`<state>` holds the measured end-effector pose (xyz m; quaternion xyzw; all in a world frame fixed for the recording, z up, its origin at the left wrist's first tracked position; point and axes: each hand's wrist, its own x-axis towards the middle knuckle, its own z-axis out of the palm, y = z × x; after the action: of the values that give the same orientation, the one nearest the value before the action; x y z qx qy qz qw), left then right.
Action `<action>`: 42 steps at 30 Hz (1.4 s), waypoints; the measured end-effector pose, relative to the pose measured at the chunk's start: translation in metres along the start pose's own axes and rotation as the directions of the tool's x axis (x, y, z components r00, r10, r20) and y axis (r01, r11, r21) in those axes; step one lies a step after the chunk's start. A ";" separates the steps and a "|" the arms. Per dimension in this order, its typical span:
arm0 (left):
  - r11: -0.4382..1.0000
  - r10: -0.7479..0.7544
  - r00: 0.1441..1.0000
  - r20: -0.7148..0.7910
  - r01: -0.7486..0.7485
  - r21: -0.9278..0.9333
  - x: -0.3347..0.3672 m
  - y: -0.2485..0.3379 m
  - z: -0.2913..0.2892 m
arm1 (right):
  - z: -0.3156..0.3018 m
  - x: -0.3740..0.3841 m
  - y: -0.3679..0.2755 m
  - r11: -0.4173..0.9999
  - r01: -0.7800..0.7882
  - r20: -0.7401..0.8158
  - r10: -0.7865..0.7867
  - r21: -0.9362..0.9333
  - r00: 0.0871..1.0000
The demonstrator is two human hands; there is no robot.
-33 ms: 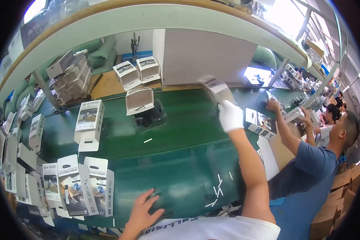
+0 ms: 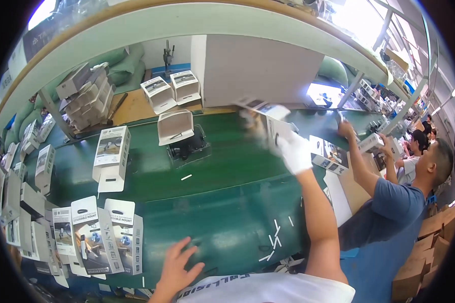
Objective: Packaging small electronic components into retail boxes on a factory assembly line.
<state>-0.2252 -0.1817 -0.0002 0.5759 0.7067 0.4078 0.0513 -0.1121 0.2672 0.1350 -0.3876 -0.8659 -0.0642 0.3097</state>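
Observation:
My right hand (image 2: 293, 152), in a white glove, is closed on a printed carton (image 2: 277, 123) above the far half of the green belt. The carton is tilted, and its far left end is smeared by motion. Bare and empty, my left hand (image 2: 179, 265) spreads its fingers over the belt's near edge. To its left stand several printed cartons (image 2: 93, 240) with hang-tab flaps raised. An open-ended carton (image 2: 175, 126) sits beside a clear tray with black parts (image 2: 188, 147) at the middle back.
Thin white strips (image 2: 274, 240) lie at the near right of the green belt (image 2: 217, 202). Another carton (image 2: 111, 156) stands at the left. Two open cartons (image 2: 186, 87) rest on the back ledge. At the right, a co-worker (image 2: 404, 194) handles cartons. A shelf beam (image 2: 227, 19) spans above.
The carton in my right hand has swung round, showing a broader side and more of its printed face. My left hand has shifted very slightly left.

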 end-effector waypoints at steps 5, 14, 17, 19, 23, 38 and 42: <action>0.961 -0.035 0.999 0.041 0.022 0.277 0.028 0.027 0.000 | 0.002 -0.115 -0.032 0.770 -0.522 0.804 0.020 0.367 0.594; 0.792 -0.289 0.934 0.208 0.112 0.600 0.048 0.027 0.065 | -0.023 -0.163 -0.059 0.359 0.537 0.328 -0.931 0.763 0.157; 0.781 -0.361 0.905 0.226 0.161 0.604 0.048 0.025 0.052 | 0.029 -0.006 -0.028 0.531 0.285 0.517 -0.846 0.798 0.128; 0.794 -0.377 0.897 0.230 0.185 0.580 0.038 0.019 0.049 | 0.057 0.079 0.030 0.832 -0.301 0.554 -0.008 0.465 0.833; 0.795 -0.439 0.880 0.183 0.286 0.534 0.027 0.009 0.042 | 0.137 0.101 0.085 0.847 -0.414 0.360 0.291 0.334 0.886; 0.771 -0.421 0.905 0.060 0.322 0.550 0.007 -0.011 0.013 | 0.159 0.005 -0.018 0.417 -0.744 0.806 0.042 0.522 0.590; 0.749 -0.444 0.895 -0.043 0.396 0.531 0.005 -0.019 0.016 | 0.066 -0.131 -0.050 0.108 -0.794 0.739 0.307 0.599 0.599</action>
<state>-0.2330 -0.1694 -0.0210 0.4107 0.8991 0.1512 0.0123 -0.1131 0.1728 0.0116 -0.4568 -0.5686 0.6321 0.2618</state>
